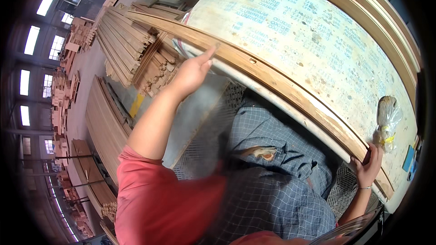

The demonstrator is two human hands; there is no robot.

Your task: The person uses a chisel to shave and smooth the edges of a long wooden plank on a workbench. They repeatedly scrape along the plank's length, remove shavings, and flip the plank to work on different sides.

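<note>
A long wooden plank (290,88) lies along the near edge of a pale, stained worktable (290,36), running from the upper left to the lower right. A small oval knot or hole shows in its face. My left hand (193,75) is at the plank's left part, index finger stretched onto the wood and thumb apart below it; its other fingers are mostly hidden. Near the right end, my right hand (370,168) grips the plank, fingers over the top and thumb on the near side.
A clear plastic bag (388,120) tied with yellow, something brown inside, rests on the table's right. A blue object (408,159) is beyond it. More long boards (363,4) line the far edge. Stacked wood strips (125,41) and planks (105,127) stand on the left.
</note>
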